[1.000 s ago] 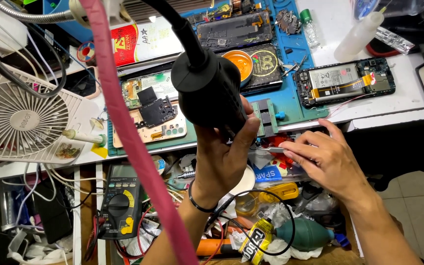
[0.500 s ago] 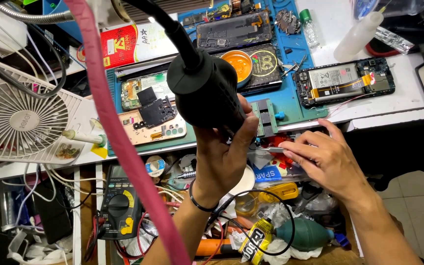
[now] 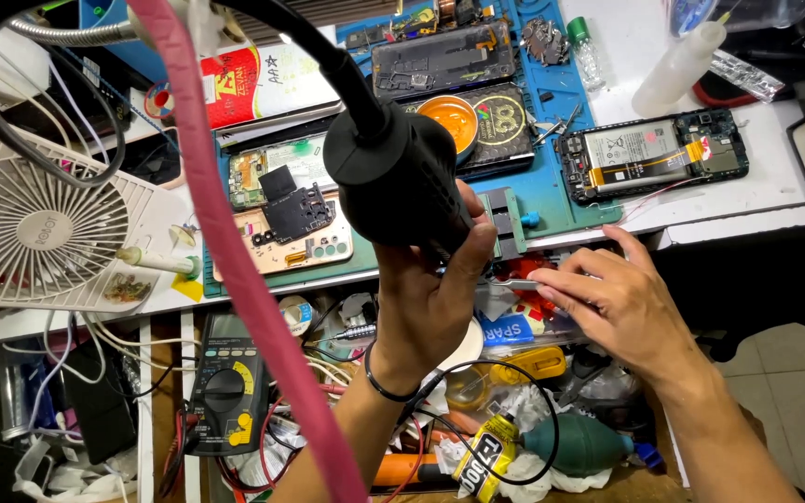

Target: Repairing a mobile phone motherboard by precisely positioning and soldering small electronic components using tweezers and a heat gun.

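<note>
Left hand (image 3: 430,307) steady, hot-air gun (image 3: 393,182) crowded

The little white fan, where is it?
In the head view the fan sits at the far left of the bench, left of the blue mat and above the multimeter.

blue mat (image 3: 552,191) on white bench (image 3: 766,200)

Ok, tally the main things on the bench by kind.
Opened phones: 4 (first)
Fans: 1
Multimeters: 1
Hot-air tools, in the left hand: 1
Squeeze bottles: 1
Total: 8
</note>
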